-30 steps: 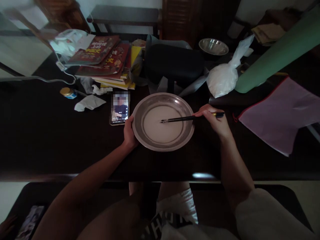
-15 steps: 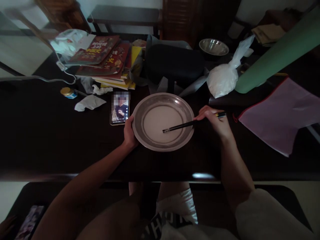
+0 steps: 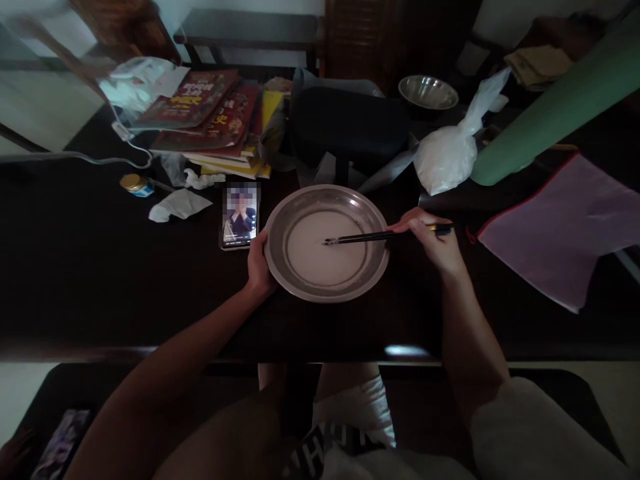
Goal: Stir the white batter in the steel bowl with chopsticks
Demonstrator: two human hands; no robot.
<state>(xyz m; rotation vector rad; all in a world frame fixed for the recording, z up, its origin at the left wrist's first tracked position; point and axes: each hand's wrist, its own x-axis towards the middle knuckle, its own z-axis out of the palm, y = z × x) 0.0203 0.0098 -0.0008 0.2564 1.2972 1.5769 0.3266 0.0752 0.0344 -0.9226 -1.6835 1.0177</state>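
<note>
Right hand [image 3: 434,243] is gripping chopsticks [image 3: 373,236] closed-fisted, tips dipping mid-pool in the pale batter [image 3: 325,257] of the steel pan [image 3: 280,263] on the dark table [image 3: 100,287], left hand [image 3: 259,263] cupping the rim; stirring seemingly underway, next calling for steady circling without slopping over.

My shiny metal basin [image 3: 280,223] sits on the dark, dull wooden table [image 3: 90,287]; behind the basin, glossy book covers [image 3: 210,110] and a thin plastic bag [image 3: 447,157].

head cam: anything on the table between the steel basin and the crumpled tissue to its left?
Yes: in the head view a phone with its screen lit lies between the basin and the tissue, close beside the left hand.
</note>
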